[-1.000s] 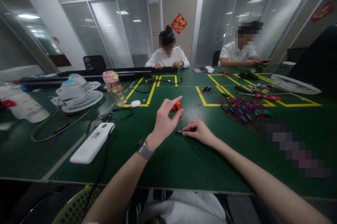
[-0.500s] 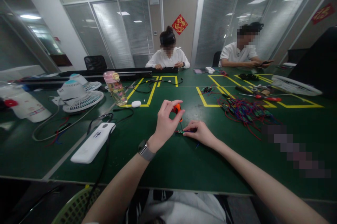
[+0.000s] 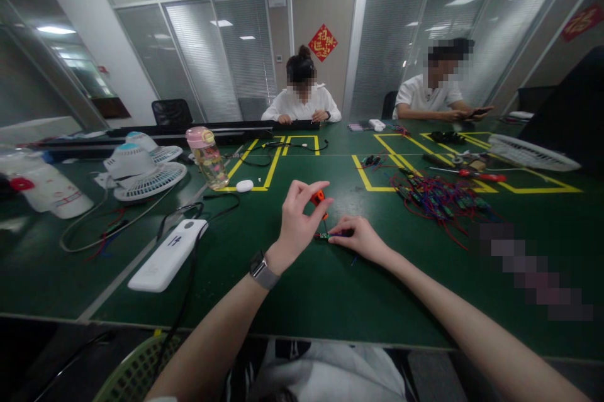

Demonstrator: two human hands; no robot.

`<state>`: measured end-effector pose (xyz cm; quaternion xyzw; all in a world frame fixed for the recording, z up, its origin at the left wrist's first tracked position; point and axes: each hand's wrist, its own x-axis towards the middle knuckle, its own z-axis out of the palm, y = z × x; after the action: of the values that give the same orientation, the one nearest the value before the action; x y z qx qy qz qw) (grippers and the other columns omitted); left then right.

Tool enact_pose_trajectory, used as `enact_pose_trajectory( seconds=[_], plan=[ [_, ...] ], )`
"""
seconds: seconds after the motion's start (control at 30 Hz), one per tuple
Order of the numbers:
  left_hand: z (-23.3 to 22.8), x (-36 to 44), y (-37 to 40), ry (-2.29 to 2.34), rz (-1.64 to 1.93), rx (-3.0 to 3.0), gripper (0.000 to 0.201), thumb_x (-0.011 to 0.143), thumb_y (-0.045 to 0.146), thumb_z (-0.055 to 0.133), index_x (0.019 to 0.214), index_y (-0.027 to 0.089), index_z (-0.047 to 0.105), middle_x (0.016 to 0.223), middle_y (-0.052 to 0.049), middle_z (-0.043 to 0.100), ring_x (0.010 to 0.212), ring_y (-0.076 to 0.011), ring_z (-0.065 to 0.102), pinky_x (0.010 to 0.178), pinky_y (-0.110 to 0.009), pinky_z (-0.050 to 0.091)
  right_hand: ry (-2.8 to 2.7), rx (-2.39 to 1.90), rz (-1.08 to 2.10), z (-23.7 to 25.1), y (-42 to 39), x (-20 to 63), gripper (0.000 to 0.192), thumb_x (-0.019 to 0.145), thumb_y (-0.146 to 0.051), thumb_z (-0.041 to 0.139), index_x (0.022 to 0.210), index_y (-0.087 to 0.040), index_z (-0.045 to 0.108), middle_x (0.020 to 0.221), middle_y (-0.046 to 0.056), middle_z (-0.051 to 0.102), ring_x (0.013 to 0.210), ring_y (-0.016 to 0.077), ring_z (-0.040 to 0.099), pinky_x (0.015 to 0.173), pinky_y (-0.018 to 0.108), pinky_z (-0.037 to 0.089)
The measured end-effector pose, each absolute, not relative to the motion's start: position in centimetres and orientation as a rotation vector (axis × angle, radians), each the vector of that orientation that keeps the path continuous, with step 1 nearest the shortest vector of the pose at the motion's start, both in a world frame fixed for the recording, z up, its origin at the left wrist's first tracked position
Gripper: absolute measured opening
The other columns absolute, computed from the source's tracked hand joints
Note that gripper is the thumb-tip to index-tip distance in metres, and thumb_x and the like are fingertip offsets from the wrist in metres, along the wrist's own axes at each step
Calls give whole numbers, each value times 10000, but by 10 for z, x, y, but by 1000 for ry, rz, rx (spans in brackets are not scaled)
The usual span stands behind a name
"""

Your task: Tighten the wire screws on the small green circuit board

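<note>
My left hand, with a watch on its wrist, is closed around the orange handle of a small screwdriver. The screwdriver stands nearly upright, and its thin shaft reaches down to a little green circuit board on the table. Whether the tip sits in a screw is too small to tell. From the right, my right hand pinches the edge of the board between thumb and fingers. Dark wires at the board are partly hidden by that hand. Just below it lies a short blue piece.
On the green table, a pile of wired circuit boards and a red-handled screwdriver lie at right. To the left are a white power bank, a drink bottle and white fans. Two people sit across.
My left fingers and the orange screwdriver handle have shifted very slightly. My right hand and the circuit board stay in place.
</note>
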<state>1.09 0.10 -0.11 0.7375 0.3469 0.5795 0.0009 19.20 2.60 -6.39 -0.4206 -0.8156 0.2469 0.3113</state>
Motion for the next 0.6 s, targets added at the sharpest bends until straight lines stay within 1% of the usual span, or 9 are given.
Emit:
enact_pose_trajectory(
  seconds=[0.1, 0.17, 0.23, 0.33, 0.4, 0.47, 0.53, 0.6],
  plan=[
    [-2, 10, 0, 1008, 1738, 2282, 349, 950, 226, 476, 1297, 215, 507, 1082, -71, 576, 963, -171, 578, 848, -324, 489, -2149, -1108, 656, -64, 26, 192, 135, 735, -246, 753, 850, -182, 781, 779, 58, 688, 687, 170, 610, 672, 288, 476],
    [-2, 11, 0, 967, 1714, 2242, 385, 969, 180, 410, 1348, 226, 453, 1165, -81, 573, 999, -164, 590, 875, -325, 488, -2149, -1104, 655, -64, 26, 192, 133, 733, -246, 755, 848, -183, 781, 783, 58, 690, 689, 169, 611, 672, 287, 476],
    [-2, 11, 2, 979, 1748, 2231, 366, 957, 176, 448, 1317, 233, 487, 1109, -64, 600, 956, -155, 602, 848, -310, 497, -2148, -1105, 651, -64, 26, 192, 133, 730, -246, 757, 847, -187, 782, 778, 55, 688, 688, 168, 612, 667, 284, 473],
    [-1, 11, 3, 1066, 1827, 2250, 284, 890, 207, 596, 1173, 225, 598, 949, -31, 606, 878, -156, 590, 797, -298, 498, -2152, -1118, 634, -63, 25, 191, 131, 734, -247, 753, 849, -192, 783, 773, 51, 685, 685, 168, 612, 657, 280, 468],
    [0, 10, 4, 1106, 1840, 2245, 254, 849, 226, 657, 1102, 216, 633, 912, -23, 595, 855, -157, 583, 787, -299, 496, -2156, -1125, 625, -63, 25, 191, 130, 737, -248, 750, 850, -192, 783, 773, 53, 684, 685, 169, 611, 656, 280, 467],
    [0, 9, 3, 1099, 1799, 2224, 263, 874, 231, 624, 1137, 214, 618, 955, -34, 600, 892, -164, 589, 812, -308, 496, -2156, -1126, 625, -64, 25, 191, 131, 737, -248, 751, 850, -190, 783, 772, 54, 683, 685, 169, 611, 658, 282, 468],
    [0, 9, 3, 1024, 1730, 2183, 306, 938, 209, 508, 1240, 222, 554, 1064, -56, 602, 943, -163, 603, 834, -312, 502, -2153, -1118, 629, -64, 25, 191, 132, 737, -253, 753, 850, -192, 782, 774, 52, 683, 682, 168, 611, 662, 283, 471],
    [-1, 9, 3, 949, 1678, 2142, 349, 969, 177, 419, 1305, 230, 496, 1139, -67, 592, 950, -151, 619, 825, -300, 515, -2153, -1106, 626, -65, 26, 192, 129, 737, -259, 753, 847, -198, 782, 775, 49, 682, 683, 167, 613, 665, 283, 473]
  ],
)
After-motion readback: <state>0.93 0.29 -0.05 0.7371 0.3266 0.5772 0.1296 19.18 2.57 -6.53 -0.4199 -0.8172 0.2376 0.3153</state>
